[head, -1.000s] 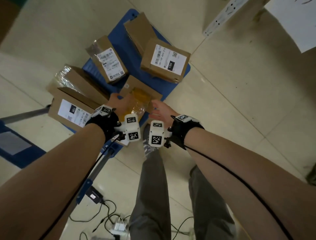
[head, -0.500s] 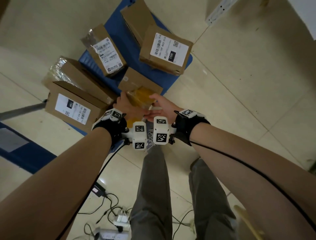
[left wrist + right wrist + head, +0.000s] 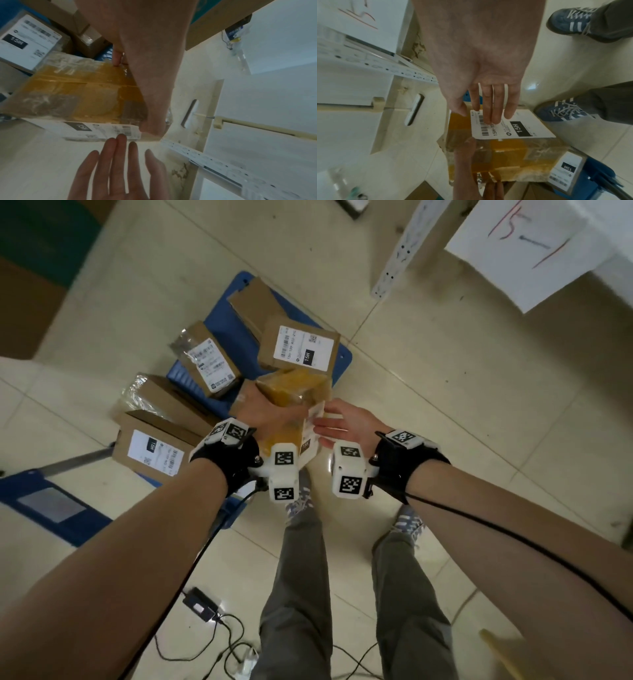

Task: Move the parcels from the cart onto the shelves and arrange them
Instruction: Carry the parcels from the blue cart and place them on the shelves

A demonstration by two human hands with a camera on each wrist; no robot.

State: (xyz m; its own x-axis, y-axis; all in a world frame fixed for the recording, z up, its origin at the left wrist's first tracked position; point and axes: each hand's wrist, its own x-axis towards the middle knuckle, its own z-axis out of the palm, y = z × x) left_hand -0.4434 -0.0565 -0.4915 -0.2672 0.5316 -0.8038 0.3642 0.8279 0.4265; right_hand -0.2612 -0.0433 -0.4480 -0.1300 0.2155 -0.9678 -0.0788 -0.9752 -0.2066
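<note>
My left hand (image 3: 263, 414) grips the yellow-taped parcel (image 3: 294, 392), thumb (image 3: 152, 125) hooked over its near corner and fingers wrapped round the far edge, holding it clear of the cart and above the other boxes. My right hand (image 3: 346, 429) is flat and relaxed, fingers straight, their tips (image 3: 491, 119) at the parcel's white label (image 3: 510, 125) marked 15H; I cannot tell whether they press it or hover just off it. Below, the blue cart (image 3: 219, 326) sits on the tiled floor (image 3: 445, 405), loaded with brown parcels: a labelled parcel (image 3: 301, 347) just beyond the one I hold, a plain flat box (image 3: 253, 299) behind that, a parcel in crinkled wrap (image 3: 209, 361) to the left, and nearer me a labelled box (image 3: 154, 450) at the cart's left edge with another wrapped box (image 3: 161, 398) leaning over it. To the upper right stands the white perforated shelf post (image 3: 400, 251), beside a white sheet with red writing (image 3: 524, 244). My blue striped shoes (image 3: 570, 20) stand just beside the cart, and a black adapter (image 3: 200, 604) with cables lies on the floor by my feet.
</note>
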